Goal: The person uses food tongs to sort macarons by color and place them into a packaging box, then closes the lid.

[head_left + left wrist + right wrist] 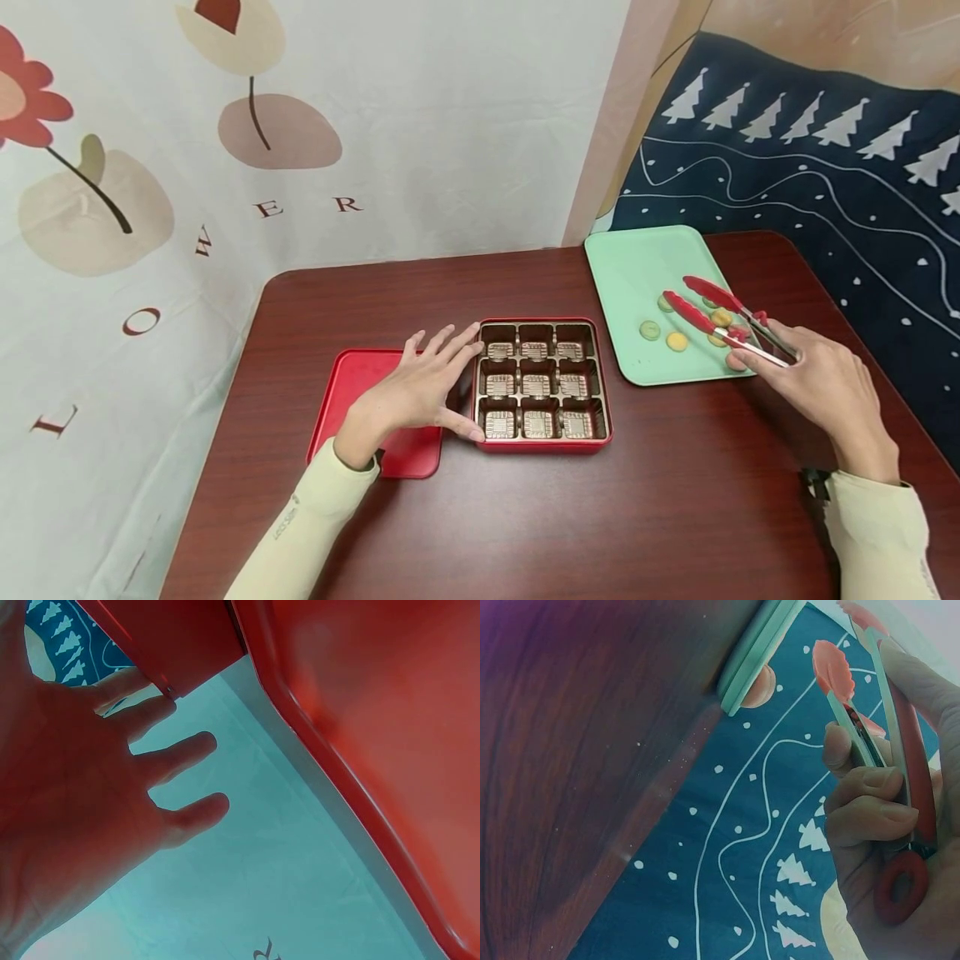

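My left hand [412,387] lies at the left side of a red square box [543,447], its fingers spread and mostly straight, fingertips and thumb at the rim. Inside the box sits a gold-brown insert [537,385] with several square compartments, and no food shows in them. In my right hand [832,383] I grip metal tongs with red tips [690,312]; the right wrist view shows my fingers curled round the tong arms [913,757]. The parted tips hang over a mint-green tray [630,267]. Several small round macarons, green, yellow and pinkish, including a yellow one [677,342], lie beneath and beside them.
A red lid [412,458] lies on the brown table [540,525], partly under my left forearm and hand. Behind the table hangs a pale cloth [450,183] with flower prints. A dark blue cloth [765,175] with white trees hangs along the right side.
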